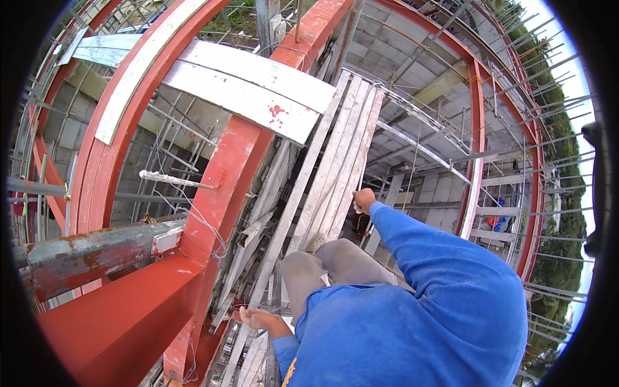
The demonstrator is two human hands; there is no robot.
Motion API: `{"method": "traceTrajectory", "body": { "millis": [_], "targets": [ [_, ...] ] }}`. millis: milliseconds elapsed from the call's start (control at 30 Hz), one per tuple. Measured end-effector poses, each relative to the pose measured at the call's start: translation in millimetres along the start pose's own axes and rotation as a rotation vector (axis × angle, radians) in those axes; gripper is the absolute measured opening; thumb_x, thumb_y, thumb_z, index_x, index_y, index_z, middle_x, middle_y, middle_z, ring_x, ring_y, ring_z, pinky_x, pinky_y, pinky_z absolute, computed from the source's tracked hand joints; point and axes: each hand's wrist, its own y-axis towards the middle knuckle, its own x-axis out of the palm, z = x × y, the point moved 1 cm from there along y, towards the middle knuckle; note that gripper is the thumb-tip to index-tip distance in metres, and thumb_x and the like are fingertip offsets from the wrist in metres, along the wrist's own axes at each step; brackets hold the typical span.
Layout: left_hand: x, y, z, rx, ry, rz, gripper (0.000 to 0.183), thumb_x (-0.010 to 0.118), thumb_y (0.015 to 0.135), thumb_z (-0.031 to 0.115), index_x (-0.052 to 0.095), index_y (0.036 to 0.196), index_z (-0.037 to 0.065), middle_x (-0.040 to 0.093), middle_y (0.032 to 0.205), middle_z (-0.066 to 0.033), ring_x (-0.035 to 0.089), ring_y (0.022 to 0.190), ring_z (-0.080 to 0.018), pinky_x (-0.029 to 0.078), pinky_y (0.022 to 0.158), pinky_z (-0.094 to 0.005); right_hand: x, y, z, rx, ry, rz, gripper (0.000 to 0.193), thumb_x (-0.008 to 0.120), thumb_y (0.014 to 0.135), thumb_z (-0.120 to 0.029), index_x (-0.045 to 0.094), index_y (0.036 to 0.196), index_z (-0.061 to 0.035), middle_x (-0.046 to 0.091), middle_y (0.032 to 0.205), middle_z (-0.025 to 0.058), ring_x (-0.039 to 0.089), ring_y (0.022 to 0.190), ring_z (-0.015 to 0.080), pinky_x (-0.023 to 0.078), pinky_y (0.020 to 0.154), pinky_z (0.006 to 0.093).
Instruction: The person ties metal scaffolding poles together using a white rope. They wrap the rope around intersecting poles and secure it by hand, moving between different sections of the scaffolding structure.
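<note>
Several pale planks run ahead of the knees on my feed, with a red beam to their left. At their right edge, I see the right hand clenched; near their lower left end, the left hand curls loosely. I cannot tell whether either grips anything.

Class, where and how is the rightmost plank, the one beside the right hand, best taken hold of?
The rightmost plank is probably best gripped by its outer long edge, near the right hand, coming from the wearer's right and curling over it. It is long and flat with that side exposed, while its inner edge lies close along the neighbouring plank, apparently leaving little room.
</note>
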Motion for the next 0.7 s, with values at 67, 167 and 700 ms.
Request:
{"method": "traceTrajectory", "body": {
  "millis": [67, 167, 700],
  "targets": [
    [29, -35, 59, 0.014, 0.194, -0.237, 0.023, 0.051, 0.109, 0.007, 0.067, 0.126, 0.006, 0.058, 0.088, -0.0034, 0.053, 0.075, -0.0134, 0.045, 0.066, -0.0271, 1, -70, -21, -0.169, 0.195, 0.112, 0.021, 0.069, 0.1, -0.028, 0.067, 0.089, -0.0096, 0.063, 0.067, 0.0074, 0.065, 0.057, 0.0249, 0.048, 0.05, 0.0493],
    [91, -125, 167, 0.175, 0.198, -0.488, 0.02, 0.055, 0.106, 0.009, 0.069, 0.118, -0.001, 0.053, 0.085, -0.0003, 0.044, 0.067, -0.0095, 0.038, 0.059, -0.0278, -2, -107, -26, 0.028, 0.609, -0.027, 0.036, 0.06, 0.107, -0.043, 0.053, 0.086, -0.0141, 0.039, 0.058, -0.0033, 0.038, 0.044, 0.0158, 0.035, 0.045, 0.041],
    [383, -404, 213, 0.094, 0.326, -1.734, 0.018, 0.067, 0.105, 0.018, 0.073, 0.11, 0.002, 0.064, 0.088, 0.0009, 0.05, 0.071, -0.0071, 0.042, 0.064, -0.0258, -144, -218, -234, -0.339, 0.607, -0.524, 0.041, 0.072, 0.104, -0.038, 0.071, 0.122, -0.0011, 0.048, 0.065, -0.0019, 0.042, 0.051, 0.0095, 0.036, 0.048, 0.0308]
  ]
}}
